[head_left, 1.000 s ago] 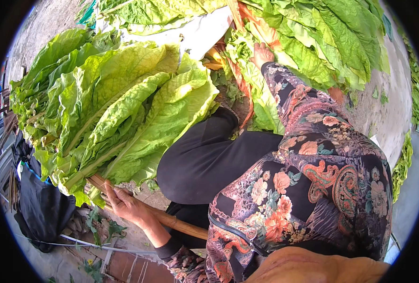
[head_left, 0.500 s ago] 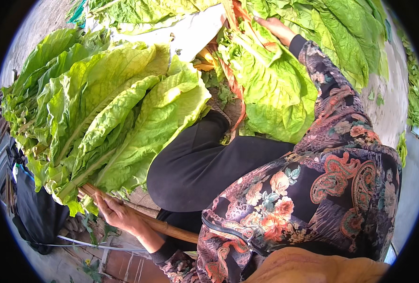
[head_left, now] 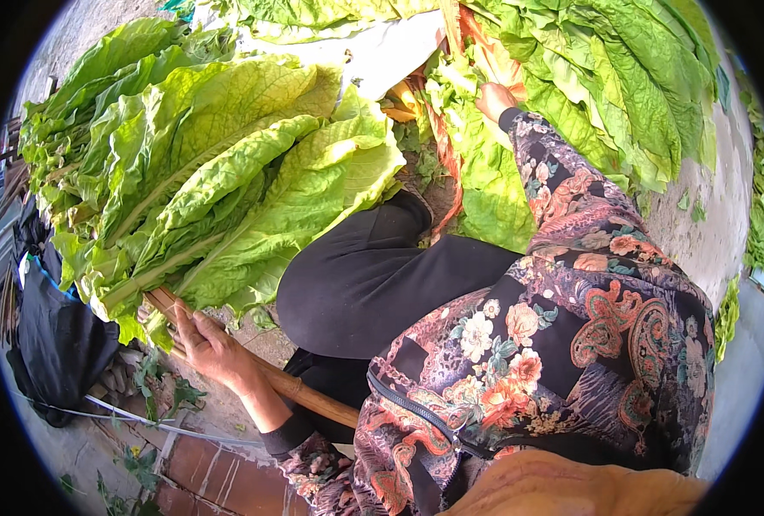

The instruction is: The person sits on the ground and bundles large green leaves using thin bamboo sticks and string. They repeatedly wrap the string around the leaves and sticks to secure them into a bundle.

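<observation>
My left hand (head_left: 213,346) is wrapped round a split bamboo stick (head_left: 300,391), which slants from my lap to the lower left. Large yellow-green leaves (head_left: 218,172) are massed at the stick's far end, their thick stems by the tip. Ahead and to the right, my right hand (head_left: 495,101) closes at the upper end of a broad green leaf (head_left: 493,193) lying beside my knee. Its fingertips are partly hidden among the leaf folds.
A big heap of green leaves (head_left: 614,77) lies at the upper right. Orange strips (head_left: 447,146) and a white sheet (head_left: 382,56) are at the top middle. A black bag (head_left: 59,340) stands at the left. My bent knee (head_left: 356,267) is between both hands.
My right hand has drawn back toward me from the far leaves, and the leaf by it has shifted. The left hand keeps its hold on the stick. The whole view has tilted slightly.
</observation>
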`<action>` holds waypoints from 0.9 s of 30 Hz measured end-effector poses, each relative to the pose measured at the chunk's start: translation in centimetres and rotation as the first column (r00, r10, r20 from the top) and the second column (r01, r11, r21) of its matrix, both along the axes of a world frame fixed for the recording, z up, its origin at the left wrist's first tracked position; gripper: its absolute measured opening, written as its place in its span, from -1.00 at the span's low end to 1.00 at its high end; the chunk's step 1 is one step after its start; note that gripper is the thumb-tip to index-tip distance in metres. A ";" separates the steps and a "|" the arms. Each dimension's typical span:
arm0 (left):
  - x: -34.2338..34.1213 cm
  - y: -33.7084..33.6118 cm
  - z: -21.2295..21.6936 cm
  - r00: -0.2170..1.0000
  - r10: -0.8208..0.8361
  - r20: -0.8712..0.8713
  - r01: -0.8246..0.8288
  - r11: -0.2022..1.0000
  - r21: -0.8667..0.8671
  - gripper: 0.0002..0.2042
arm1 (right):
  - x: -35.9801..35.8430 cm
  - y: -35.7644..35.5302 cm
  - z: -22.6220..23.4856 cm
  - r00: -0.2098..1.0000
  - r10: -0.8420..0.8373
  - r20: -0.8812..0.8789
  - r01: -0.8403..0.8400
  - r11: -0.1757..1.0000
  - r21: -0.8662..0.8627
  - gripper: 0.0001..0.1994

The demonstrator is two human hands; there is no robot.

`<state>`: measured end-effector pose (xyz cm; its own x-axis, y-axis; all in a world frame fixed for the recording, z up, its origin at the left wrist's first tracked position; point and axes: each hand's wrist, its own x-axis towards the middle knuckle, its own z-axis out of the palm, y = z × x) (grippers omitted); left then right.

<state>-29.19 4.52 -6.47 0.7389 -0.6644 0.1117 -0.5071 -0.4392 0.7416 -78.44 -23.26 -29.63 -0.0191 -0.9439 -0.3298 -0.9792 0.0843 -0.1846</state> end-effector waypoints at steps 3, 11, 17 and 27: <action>-0.3 0.0 0.1 1.000 -0.001 -0.025 -0.001 0.999 -0.050 -0.65 | -0.9 0.3 0.4 0.991 0.019 -0.132 -0.019 1.000 -0.002 -0.60; 2.5 1.0 -2.9 0.986 -0.028 0.167 0.049 0.991 -0.128 -0.67 | 1.8 1.6 2.5 0.997 -0.024 -0.076 0.018 0.997 -0.074 -0.74; 2.0 -0.1 -1.2 0.923 -0.083 -0.375 -0.035 0.954 -0.297 -0.71 | 4.4 0.0 10.3 0.827 0.127 0.548 -0.069 0.990 -0.125 -0.60; 3.6 -0.2 -3.6 0.994 -0.082 -0.078 0.058 0.961 -0.272 -0.75 | 0.7 5.7 -0.3 0.965 0.039 -0.259 -0.016 0.996 0.092 -0.69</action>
